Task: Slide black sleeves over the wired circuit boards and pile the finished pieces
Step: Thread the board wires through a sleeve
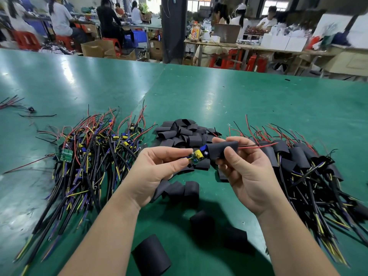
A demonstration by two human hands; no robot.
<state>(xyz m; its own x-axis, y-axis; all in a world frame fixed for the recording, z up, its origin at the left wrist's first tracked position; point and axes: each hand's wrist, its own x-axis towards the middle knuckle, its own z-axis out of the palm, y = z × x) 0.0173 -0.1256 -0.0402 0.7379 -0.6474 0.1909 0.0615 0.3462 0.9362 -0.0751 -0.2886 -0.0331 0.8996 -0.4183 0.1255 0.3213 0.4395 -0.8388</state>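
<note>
Loose black sleeves point(151, 254) are lying nearest, short of the sleeve heap point(182, 134). In front of that heap the left hand point(157, 168) is pinching a circuit board point(196, 154) and the right hand point(249, 172) is gripping a sleeve point(219, 149) partly over it. Finished pieces point(302, 160) are piling right of the heap, bare boards point(95, 148) waiting left; perhaps half is remaining. Beyond it, the green table point(239, 96) is meeting a crowded workshop point(219, 26).

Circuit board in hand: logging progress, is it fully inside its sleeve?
Partly in. The circuit board sticks out of the black sleeve, its yellow end pinched by the left hand.
</note>
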